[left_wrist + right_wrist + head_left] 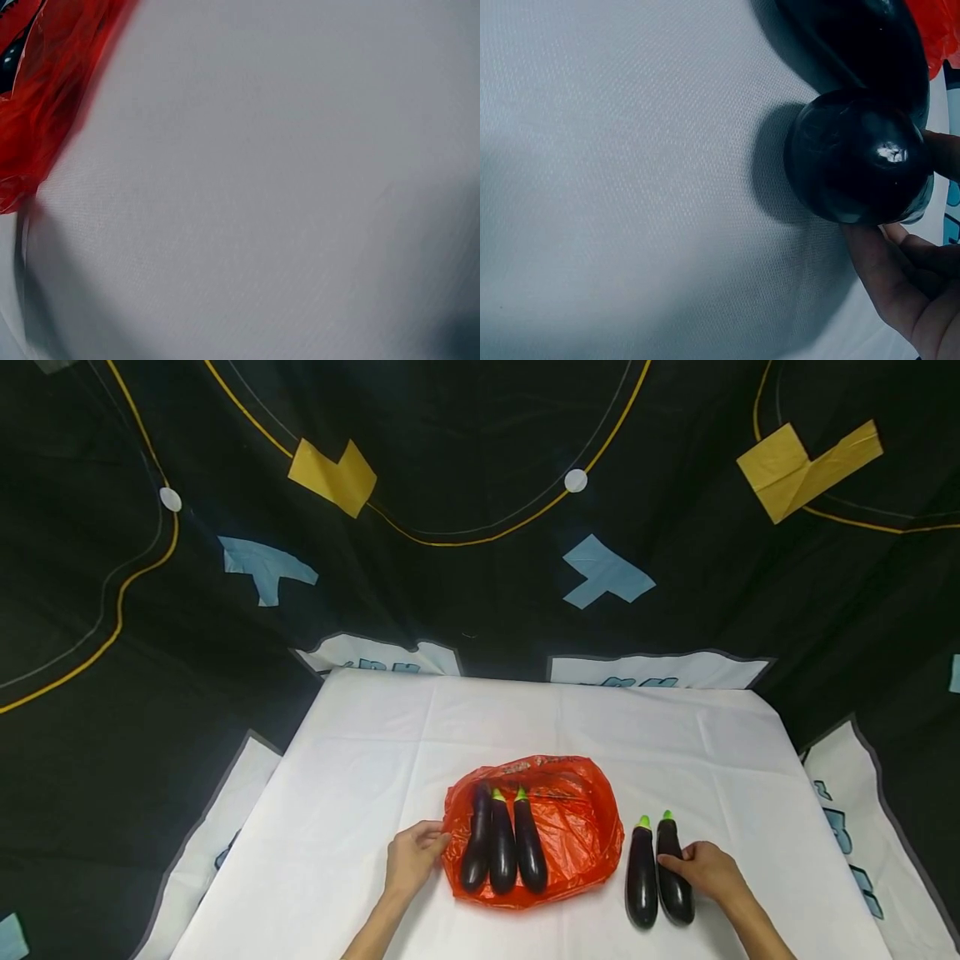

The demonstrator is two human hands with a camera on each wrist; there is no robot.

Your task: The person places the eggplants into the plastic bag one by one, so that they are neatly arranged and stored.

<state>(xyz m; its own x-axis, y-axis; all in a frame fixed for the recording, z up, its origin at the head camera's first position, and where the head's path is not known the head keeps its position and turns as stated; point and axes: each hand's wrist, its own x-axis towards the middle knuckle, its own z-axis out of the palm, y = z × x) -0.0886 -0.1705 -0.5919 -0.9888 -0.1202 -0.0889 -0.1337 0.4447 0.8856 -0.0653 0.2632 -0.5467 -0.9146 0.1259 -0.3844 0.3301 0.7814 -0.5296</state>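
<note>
A red plastic bag point(581, 839) lies spread open on the white table, its rim rolled outward. Three dark eggplants point(501, 852) rest side by side in its left half, green stem ends away from me. At the bag's left edge, my left hand point(411, 862) pinches the rim; the left wrist view catches the red plastic point(56, 90) but not the fingers. Right of the bag lies one eggplant point(641, 877), with another eggplant point(674, 885) close beside it. My right hand point(708, 870) grips that second one, thumb on its left side and fingers point(881, 274) on the other.
White cloth point(360, 752) covers the table. Behind it hangs a dark curtain point(465, 602) with yellow and blue patches, whose printed white border point(660, 670) runs along the table's far edge.
</note>
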